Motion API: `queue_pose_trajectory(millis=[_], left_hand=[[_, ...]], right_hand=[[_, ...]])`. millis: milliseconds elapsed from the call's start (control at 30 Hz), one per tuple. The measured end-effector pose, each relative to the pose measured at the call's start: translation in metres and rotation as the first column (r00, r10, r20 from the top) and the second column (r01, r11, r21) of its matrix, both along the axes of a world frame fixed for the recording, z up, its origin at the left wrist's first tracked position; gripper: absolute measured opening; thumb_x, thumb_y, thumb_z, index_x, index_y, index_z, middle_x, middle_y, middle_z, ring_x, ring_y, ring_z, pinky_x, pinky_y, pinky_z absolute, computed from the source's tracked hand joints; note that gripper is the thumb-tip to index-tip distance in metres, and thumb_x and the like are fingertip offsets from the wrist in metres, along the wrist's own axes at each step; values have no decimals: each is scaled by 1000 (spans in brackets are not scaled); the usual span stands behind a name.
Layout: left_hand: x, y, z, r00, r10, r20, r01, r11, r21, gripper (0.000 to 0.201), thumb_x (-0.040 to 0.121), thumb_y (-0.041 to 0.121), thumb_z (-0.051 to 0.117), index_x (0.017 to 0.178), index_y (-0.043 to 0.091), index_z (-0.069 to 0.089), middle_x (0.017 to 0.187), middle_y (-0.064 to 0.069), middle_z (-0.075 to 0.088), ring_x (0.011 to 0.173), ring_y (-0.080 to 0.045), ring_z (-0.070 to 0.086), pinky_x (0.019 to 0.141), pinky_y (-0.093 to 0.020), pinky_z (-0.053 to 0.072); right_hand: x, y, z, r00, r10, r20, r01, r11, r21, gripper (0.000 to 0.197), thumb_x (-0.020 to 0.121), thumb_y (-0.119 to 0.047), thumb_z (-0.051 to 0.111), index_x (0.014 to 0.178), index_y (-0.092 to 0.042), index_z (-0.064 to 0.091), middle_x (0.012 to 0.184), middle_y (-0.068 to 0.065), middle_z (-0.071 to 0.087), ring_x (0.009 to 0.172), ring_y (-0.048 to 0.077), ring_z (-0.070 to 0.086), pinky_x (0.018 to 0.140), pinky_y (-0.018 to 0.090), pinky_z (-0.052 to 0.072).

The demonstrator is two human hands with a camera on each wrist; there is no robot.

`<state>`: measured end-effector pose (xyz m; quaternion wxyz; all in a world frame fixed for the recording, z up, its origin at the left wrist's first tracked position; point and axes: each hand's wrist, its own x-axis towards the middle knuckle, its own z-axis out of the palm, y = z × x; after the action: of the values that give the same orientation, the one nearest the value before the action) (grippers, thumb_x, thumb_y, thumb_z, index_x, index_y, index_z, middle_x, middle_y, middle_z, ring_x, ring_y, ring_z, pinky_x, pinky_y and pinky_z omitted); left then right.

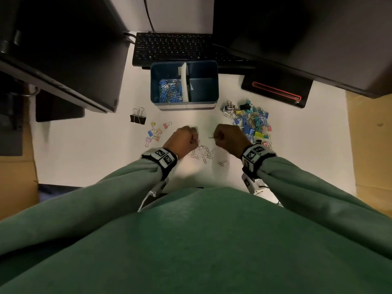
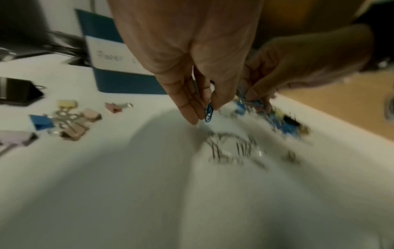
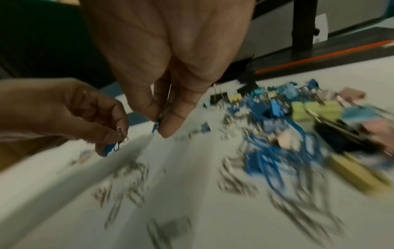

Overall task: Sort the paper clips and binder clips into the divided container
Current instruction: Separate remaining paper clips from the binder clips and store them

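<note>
Both hands are hanging just above the white table (image 1: 84,149), close to each other but not touching.

The left hand (image 1: 184,139) is curled up. Its fingers (image 2: 193,107) and thumb are pinching a blue paper clip (image 2: 209,112), and the right wrist view shows a silver clip (image 3: 122,134) in the same grip. The right hand (image 1: 230,138) is curled up too. Its thumb (image 3: 178,118) and fingers are pinching some blue paper clips (image 3: 157,125); how many is too blurry to tell.

Right under the hands, a little bunch of silver paper clips (image 1: 204,153) is lying loose on the table.

The blue divided container (image 1: 184,102) is sitting farther back, in the middle of the table, just in front of a black keyboard (image 1: 171,48). A white divider (image 1: 184,83) is splitting it into two parts. The left part is holding a heap of blue and silver paper clips (image 1: 170,91). The right part is showing only its blue floor.

To the right of the hands, a big mixed pile (image 1: 251,122) of colored binder clips and paper clips is lying on the table. To the left, a small group of colored binder clips (image 1: 156,132) is lying near the left hand, and a bigger black binder clip (image 1: 138,117) is sitting a bit farther back.

The person is wearing green sleeves (image 1: 118,187) and a band with black-and-white squares on each wrist.
</note>
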<state>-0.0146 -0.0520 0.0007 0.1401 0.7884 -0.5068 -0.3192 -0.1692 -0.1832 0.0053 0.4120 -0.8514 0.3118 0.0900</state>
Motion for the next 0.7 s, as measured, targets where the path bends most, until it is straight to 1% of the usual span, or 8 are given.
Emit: queue_pose_trajectory(millis=[67,200,300,367,467,533,600,700], left_hand=[[16,3,18,987,137,-87,-146,983,-111,2,82,8,65,83,9,66,82,-6,64,73,-19,58,71,-29,50],[62,-6,62,883,397,-250,-452,862,-229,7,84,7,63,89,10,67,84,1,69,76,-8,62,75,-15,51],[99,-21,71,854,488,-178,-519,823,-232,9,83,11,63,90,11,68,87,-1,71,80,-13,65,82,-26,54],[108,-28,68,877,469,-106,-481,855,-191,14,84,17,66,96,10,66,93,-5,69,85,-19,65,85,-35,54],[94,-21,61,902,433,4,-417,872,-257,22,85,17,66,105,15,58,105,-4,55,86,-16,59,85,-31,52],[72,-5,53,953,302,29,-283,919,-273,21,86,18,66,104,17,56,106,-2,52,84,-14,56,82,-29,50],[47,15,35,1000,15,10,-14,994,-112,35,86,22,68,118,18,55,118,-3,50,96,-17,56,88,-33,50],[18,30,0,922,-385,48,373,913,168,74,82,27,72,144,18,32,144,-9,33,128,-24,39,107,-36,38]], right_hand=[[14,-4,20,990,-84,110,76,994,76,7,85,-7,64,91,-7,64,86,6,67,78,18,61,71,27,52],[82,-8,57,923,-230,309,205,972,112,3,83,-6,65,84,-9,65,71,-3,65,61,2,59,61,12,49],[134,-8,66,900,-276,338,261,961,90,3,82,-7,62,82,-8,65,71,-2,65,63,5,59,65,19,50],[150,-7,64,929,-233,288,224,972,67,6,83,-5,60,85,-6,65,74,-1,63,69,11,60,70,27,54],[133,-7,58,959,-50,279,75,994,-81,13,86,-8,60,98,-5,62,93,8,62,82,16,58,79,35,53],[94,-7,51,970,125,208,-85,978,-190,19,89,-12,60,108,-9,58,107,10,58,88,15,55,80,34,51],[42,-5,36,958,286,28,-278,948,-156,31,89,-16,63,118,-14,53,118,7,53,93,16,57,84,37,52],[-29,4,8,818,475,-324,-517,855,-51,63,90,-24,63,144,-16,30,148,11,35,129,27,45,107,41,40]])
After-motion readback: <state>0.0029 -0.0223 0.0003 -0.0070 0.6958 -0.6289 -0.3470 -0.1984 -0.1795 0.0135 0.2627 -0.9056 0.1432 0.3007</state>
